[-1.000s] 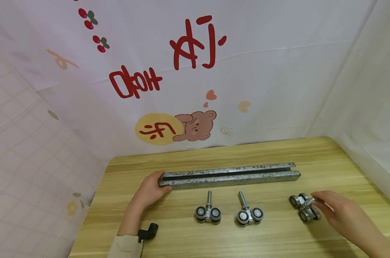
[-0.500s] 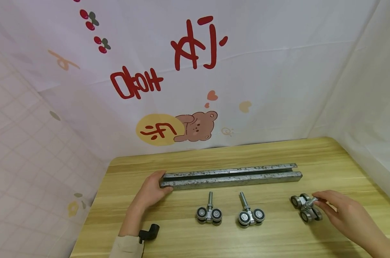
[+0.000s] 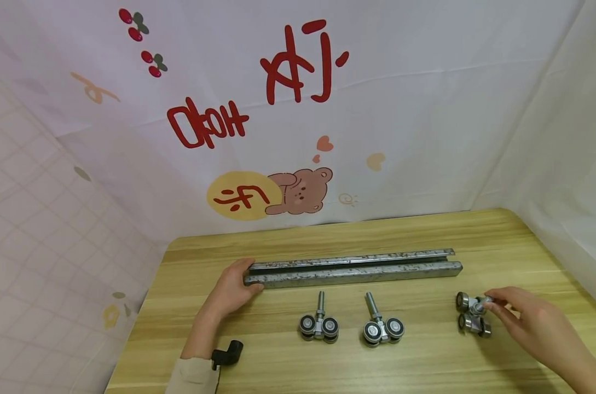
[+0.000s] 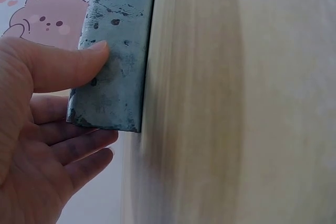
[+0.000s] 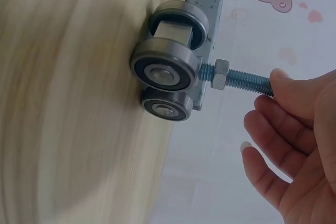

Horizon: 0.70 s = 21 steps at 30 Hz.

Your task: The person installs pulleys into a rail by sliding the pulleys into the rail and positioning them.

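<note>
A long metal channel rail (image 3: 357, 272), spotted with dark wear, lies across the table. My left hand (image 3: 231, 287) grips its left end, the thumb (image 4: 79, 66) on the near side wall and the other fingers behind. At the right, my right hand (image 3: 534, 323) pinches the threaded bolt of a roller trolley (image 3: 472, 314) between thumb and fingertips. In the right wrist view this trolley shows bearing wheels (image 5: 164, 69), a hex nut (image 5: 220, 74) and the bolt's tip under the thumb. Its wheels are just off the rail's right end, on the near side.
Two more roller trolleys, one on the left (image 3: 319, 323) and one in the middle (image 3: 382, 325), lie on the wooden table (image 3: 278, 361) in front of the rail, bolts pointing away. A printed white cloth (image 3: 416, 120) hangs behind the table, with more cloth at both sides.
My right hand has turned the pinched trolley and shifted it slightly right, so its wheels face another way. The left hand stays on the rail, and the other two trolleys have not moved.
</note>
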Each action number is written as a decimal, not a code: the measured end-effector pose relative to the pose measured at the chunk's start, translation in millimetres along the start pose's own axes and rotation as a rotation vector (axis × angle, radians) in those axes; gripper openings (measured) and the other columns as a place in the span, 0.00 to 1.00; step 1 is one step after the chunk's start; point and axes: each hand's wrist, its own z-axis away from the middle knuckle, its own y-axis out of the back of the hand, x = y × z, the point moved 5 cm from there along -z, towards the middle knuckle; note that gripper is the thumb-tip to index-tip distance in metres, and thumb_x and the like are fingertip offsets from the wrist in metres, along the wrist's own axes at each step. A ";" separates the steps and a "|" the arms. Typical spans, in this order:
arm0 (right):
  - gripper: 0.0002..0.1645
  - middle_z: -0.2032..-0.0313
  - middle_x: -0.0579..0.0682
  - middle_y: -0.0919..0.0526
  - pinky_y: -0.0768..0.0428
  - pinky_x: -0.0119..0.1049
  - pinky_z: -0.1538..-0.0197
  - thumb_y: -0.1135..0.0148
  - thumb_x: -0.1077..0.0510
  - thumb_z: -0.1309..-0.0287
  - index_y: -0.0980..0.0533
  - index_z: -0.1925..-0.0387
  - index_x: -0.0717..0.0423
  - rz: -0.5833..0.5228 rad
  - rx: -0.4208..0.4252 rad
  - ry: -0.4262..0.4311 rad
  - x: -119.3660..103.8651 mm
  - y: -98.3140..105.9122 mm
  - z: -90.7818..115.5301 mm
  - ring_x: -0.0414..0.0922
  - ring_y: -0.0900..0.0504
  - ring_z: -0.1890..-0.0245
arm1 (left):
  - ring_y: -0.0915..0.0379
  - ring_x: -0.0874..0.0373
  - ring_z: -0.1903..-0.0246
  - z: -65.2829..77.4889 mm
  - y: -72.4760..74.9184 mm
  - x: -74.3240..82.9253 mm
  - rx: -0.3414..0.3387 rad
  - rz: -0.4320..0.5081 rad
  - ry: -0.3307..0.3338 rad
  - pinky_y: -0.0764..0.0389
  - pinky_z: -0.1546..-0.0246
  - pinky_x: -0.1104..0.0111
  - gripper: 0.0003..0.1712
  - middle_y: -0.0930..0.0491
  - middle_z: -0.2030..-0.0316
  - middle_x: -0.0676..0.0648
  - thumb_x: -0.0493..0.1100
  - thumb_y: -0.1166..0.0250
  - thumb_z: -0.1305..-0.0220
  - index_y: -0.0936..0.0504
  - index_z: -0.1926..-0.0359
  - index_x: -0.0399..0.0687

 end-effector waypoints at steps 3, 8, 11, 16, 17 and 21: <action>0.31 0.71 0.50 0.13 0.25 0.22 0.75 0.45 0.35 0.27 0.15 0.63 0.57 0.008 -0.013 -0.027 3.5 1.4 1.1 0.33 0.20 0.75 | 0.28 0.36 0.34 -0.6 0.6 1.0 0.005 0.004 0.001 0.23 0.37 0.44 0.42 0.32 0.28 0.32 0.40 0.24 0.36 0.30 0.26 0.34; 0.12 0.71 0.51 0.12 0.24 0.20 0.73 0.29 0.52 0.32 0.15 0.63 0.59 0.013 -0.028 -0.070 8.0 1.3 1.5 0.32 0.19 0.74 | 0.28 0.35 0.34 1.2 0.2 1.0 0.004 0.009 0.005 0.23 0.36 0.43 0.41 0.32 0.28 0.32 0.39 0.24 0.36 0.30 0.26 0.33; 0.07 0.71 0.51 0.13 0.25 0.20 0.73 0.24 0.60 0.39 0.15 0.63 0.60 0.016 -0.033 -0.101 10.9 0.7 -0.2 0.31 0.20 0.74 | 0.27 0.36 0.35 2.3 -0.5 0.5 -0.003 0.013 0.008 0.22 0.37 0.43 0.41 0.32 0.28 0.32 0.39 0.25 0.35 0.30 0.26 0.33; 0.08 0.71 0.52 0.12 0.26 0.20 0.73 0.22 0.64 0.44 0.15 0.62 0.60 0.026 -0.037 -0.153 17.3 -0.6 -4.8 0.29 0.22 0.75 | 0.27 0.36 0.35 2.1 0.4 0.4 -0.005 0.019 0.008 0.22 0.38 0.44 0.41 0.32 0.27 0.32 0.39 0.25 0.34 0.31 0.25 0.34; 0.08 0.71 0.52 0.12 0.25 0.21 0.74 0.22 0.64 0.44 0.15 0.63 0.60 0.030 -0.033 -0.156 18.3 -0.8 -5.4 0.29 0.22 0.75 | 0.27 0.36 0.35 2.0 0.7 0.6 -0.005 0.018 0.006 0.22 0.38 0.44 0.41 0.33 0.27 0.33 0.39 0.25 0.34 0.31 0.25 0.34; 0.08 0.71 0.53 0.12 0.27 0.21 0.75 0.22 0.64 0.43 0.15 0.63 0.60 0.038 -0.023 -0.168 22.8 -1.4 -7.1 0.28 0.23 0.77 | 0.27 0.36 0.35 1.4 1.2 1.1 -0.013 0.016 0.002 0.22 0.38 0.44 0.41 0.33 0.27 0.32 0.39 0.26 0.34 0.31 0.25 0.34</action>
